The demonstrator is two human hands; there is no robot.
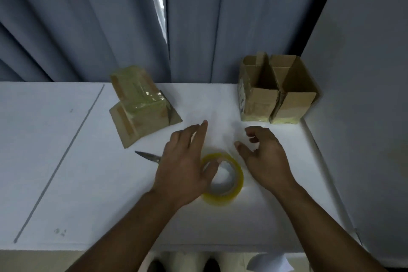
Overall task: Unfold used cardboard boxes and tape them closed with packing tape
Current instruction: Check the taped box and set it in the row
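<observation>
Left hand (183,170), fingers straight, rests over the round yellow packing-tape roll (238,180) on the white worktop (88,183); right hand (265,157) hovers, fingers loosely curled, empty.

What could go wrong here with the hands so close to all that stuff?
1. The scissors lie with the pointed tip sticking out from beneath the left hand. The rest is hidden, so a careless reach might get poked.
2. The open cardboard boxes stand just past the right hand. A quick swing could probably knock them over.
</observation>
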